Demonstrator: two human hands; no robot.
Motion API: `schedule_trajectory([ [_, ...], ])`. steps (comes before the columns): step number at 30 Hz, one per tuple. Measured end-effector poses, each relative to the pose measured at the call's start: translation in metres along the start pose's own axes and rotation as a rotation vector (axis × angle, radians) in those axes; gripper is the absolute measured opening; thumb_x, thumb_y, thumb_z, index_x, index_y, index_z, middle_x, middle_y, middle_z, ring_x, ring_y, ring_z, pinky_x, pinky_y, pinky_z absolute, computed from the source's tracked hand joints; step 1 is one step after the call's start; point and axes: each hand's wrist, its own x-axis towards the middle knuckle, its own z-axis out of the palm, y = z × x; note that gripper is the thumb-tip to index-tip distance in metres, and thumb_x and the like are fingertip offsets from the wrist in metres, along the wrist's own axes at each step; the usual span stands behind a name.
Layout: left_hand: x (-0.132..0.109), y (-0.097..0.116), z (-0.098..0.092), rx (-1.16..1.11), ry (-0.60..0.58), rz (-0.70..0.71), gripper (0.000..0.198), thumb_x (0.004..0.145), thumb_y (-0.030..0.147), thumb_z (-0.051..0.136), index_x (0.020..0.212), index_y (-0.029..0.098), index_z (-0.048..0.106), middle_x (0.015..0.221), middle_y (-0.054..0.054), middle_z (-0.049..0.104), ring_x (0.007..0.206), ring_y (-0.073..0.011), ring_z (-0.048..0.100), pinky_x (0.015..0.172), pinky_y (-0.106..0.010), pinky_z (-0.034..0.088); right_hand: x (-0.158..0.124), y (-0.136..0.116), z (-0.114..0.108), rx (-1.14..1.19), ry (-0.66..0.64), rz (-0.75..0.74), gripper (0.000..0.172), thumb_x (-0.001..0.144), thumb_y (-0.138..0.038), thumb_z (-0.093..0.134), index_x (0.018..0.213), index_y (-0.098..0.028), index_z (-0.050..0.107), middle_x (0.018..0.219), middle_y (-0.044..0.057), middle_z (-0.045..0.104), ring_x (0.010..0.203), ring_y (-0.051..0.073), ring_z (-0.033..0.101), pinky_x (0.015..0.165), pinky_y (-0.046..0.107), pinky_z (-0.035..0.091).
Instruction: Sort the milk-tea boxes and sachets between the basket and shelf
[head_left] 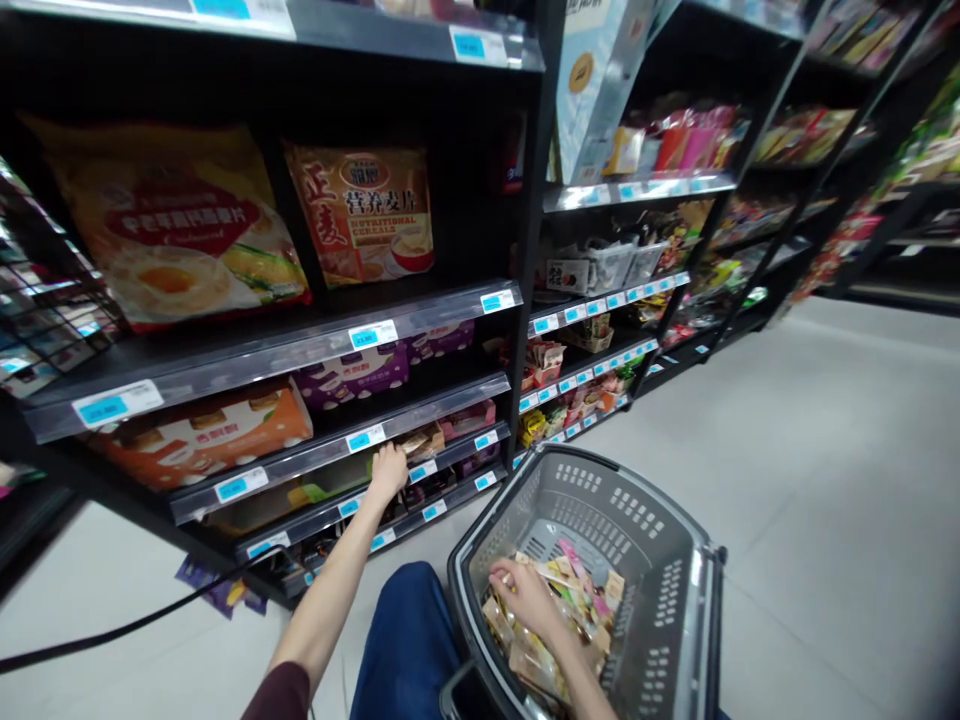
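Observation:
My left hand reaches to a low shelf, its fingers bent at the front of an open carton of small brown packets. What those fingers grip is hidden. Down inside a grey shopping basket, my right hand has its fingers curled together just above a heap of small packets. These packets are beige, yellow and pink. Whether one is between the right fingers is too blurred to make out.
Bags of cereal stand on the shelf above, with an orange carton and purple cartons below. A black cable crosses at left near a purple packet by the shelf foot. More stocked shelves run right along the grey floor.

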Motion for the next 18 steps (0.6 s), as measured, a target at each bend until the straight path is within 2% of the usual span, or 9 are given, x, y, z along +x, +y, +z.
schedule_trajectory([
  [3,0.023,0.01,-0.002,0.064,0.001,0.01,0.037,0.096,0.037,0.063,0.126,0.015,0.061,0.128,-0.011,0.062,0.114,-0.0244,0.062,0.097,-0.047,0.054,0.001,0.004,0.002,-0.014,0.017,-0.003,0.026,0.091,-0.033,0.052,0.1,-0.022,0.074,0.086,0.007,0.076,0.08,0.025,0.072,0.075,0.032,0.05],
  [5,0.037,0.016,-0.006,0.071,0.021,0.03,0.038,0.096,0.038,0.064,0.127,0.016,0.061,0.127,-0.01,0.062,0.11,-0.0229,0.064,0.093,-0.044,0.057,0.002,0.004,0.002,-0.032,0.021,-0.005,0.025,0.091,-0.032,0.053,0.101,-0.022,0.074,0.086,0.006,0.076,0.081,0.024,0.072,0.075,0.032,0.051],
  [7,0.044,0.022,-0.01,0.062,0.06,0.075,0.035,0.096,0.031,0.064,0.127,0.016,0.06,0.126,-0.011,0.063,0.11,-0.0236,0.064,0.093,-0.044,0.057,0.003,0.0,-0.001,-0.072,0.02,-0.001,0.024,0.092,-0.029,0.054,0.1,-0.022,0.075,0.087,0.006,0.077,0.082,0.024,0.073,0.074,0.031,0.051],
  [9,0.039,0.029,-0.009,0.042,0.102,0.158,0.032,0.094,0.016,0.062,0.126,0.013,0.062,0.127,-0.015,0.062,0.114,-0.027,0.062,0.097,-0.047,0.054,0.002,-0.008,-0.006,-0.137,0.011,0.001,0.023,0.092,-0.025,0.054,0.101,-0.021,0.075,0.088,0.006,0.077,0.084,0.024,0.074,0.074,0.03,0.05],
  [11,0.022,0.038,0.001,0.002,0.129,0.27,0.033,0.091,0.004,0.052,0.121,0.012,0.064,0.128,-0.019,0.061,0.119,-0.0307,0.057,0.103,-0.049,0.049,0.002,-0.015,-0.01,-0.197,-0.013,-0.002,0.022,0.093,-0.022,0.056,0.102,-0.02,0.076,0.093,0.007,0.078,0.086,0.024,0.074,0.075,0.029,0.05],
  [14,-0.019,0.059,0.031,-0.11,0.122,0.442,0.037,0.094,0.005,0.039,0.12,0.014,0.065,0.125,-0.017,0.061,0.122,-0.0296,0.053,0.108,-0.049,0.044,0.003,-0.015,-0.01,-0.177,-0.04,0.053,0.02,0.093,-0.021,0.059,0.102,-0.021,0.077,0.099,0.007,0.078,0.096,0.024,0.073,0.082,0.028,0.048],
  [18,-0.079,0.092,0.077,-0.278,-0.01,0.675,0.032,0.096,0.013,0.042,0.118,0.018,0.065,0.122,-0.012,0.064,0.12,-0.0243,0.055,0.108,-0.043,0.046,0.004,0.0,-0.004,-0.182,-0.055,0.143,0.017,0.092,-0.02,0.064,0.101,-0.023,0.077,0.1,0.008,0.078,0.099,0.023,0.071,0.086,0.026,0.046],
])
